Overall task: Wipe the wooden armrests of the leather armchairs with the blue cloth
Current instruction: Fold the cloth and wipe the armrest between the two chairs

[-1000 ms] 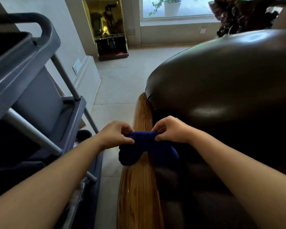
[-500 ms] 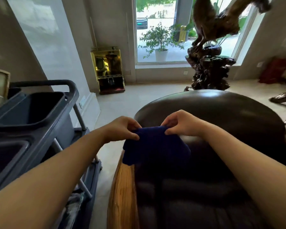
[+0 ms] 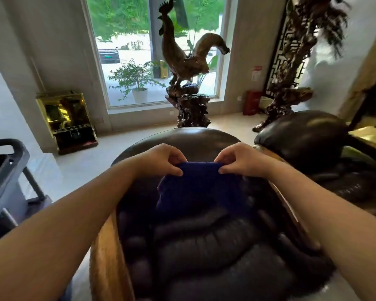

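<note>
Pinching the blue cloth (image 3: 201, 187) by its top corners, the left hand (image 3: 161, 159) and right hand (image 3: 240, 159) are risking dropping it onto the armchair (image 3: 204, 257) seat.

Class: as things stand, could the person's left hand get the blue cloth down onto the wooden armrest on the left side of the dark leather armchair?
Probably yes. The left hand pinches the blue cloth above the seat, and nothing lies between it and the glossy wooden armrest below.
</note>
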### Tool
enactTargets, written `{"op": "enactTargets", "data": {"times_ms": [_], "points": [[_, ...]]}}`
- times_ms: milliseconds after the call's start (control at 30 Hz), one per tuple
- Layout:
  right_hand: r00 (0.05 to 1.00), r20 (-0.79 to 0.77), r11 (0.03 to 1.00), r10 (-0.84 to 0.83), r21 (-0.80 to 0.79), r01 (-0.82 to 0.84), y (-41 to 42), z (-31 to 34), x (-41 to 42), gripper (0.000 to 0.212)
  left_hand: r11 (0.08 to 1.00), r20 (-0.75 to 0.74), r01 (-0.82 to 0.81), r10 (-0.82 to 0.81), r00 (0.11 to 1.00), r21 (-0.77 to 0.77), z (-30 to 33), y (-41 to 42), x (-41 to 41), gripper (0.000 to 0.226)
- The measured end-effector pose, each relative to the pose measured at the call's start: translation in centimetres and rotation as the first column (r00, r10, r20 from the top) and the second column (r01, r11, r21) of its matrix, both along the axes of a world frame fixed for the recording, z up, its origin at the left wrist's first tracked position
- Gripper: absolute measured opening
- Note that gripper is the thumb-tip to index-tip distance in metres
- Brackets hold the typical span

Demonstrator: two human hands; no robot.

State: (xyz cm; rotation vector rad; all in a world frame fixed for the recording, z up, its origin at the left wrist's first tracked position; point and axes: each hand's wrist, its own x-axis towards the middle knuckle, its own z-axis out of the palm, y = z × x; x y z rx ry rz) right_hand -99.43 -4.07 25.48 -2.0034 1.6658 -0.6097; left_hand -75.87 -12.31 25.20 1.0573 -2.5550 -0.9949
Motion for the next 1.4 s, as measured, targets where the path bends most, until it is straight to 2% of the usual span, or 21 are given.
{"op": "enactTargets", "data": {"times_ms": [267,400,600,867,1033,1400], "points": [[0.989,-0.003,0.986,-0.145,-0.079,0.144,13.1,3.9,-15.2,0.018,0.975,-0.065,0.185,-0.194,0.979,-0.122,3.2,8.9,-16.7,0.023],[0.98,-0.022,0.977,-0.199,-0.081,0.196,17.9,3.4,-24.5,0.016,0.97,-0.088,0.219,-0.229,0.969,-0.108,2.3,12.6,-26.5,0.027],[0.972,-0.028,0.972,-0.235,0.012,0.235,21.1,-0.1,-37.2,0.015,0.984,-0.108,0.178,-0.18,0.978,-0.023,-2.5,16.4,-39.5,0.028],[0.979,-0.014,0.968,-0.204,0.148,0.203,18.5,-9.2,-48.2,0.016,0.993,-0.078,0.098,-0.093,0.993,0.066,-12.2,15.3,-49.6,0.024],[0.974,0.038,0.953,-0.221,0.22,0.208,15.6,-15.8,-53.4,0.017,0.986,-0.063,0.034,-0.024,0.998,0.163,-18.9,13.0,-54.7,0.039],[0.987,0.089,0.909,-0.134,0.407,0.087,8.5,-30.8,-61.6,0.018,0.911,0.092,-0.216,0.196,0.976,0.35,-32.2,10.6,-62.3,0.028]]}}
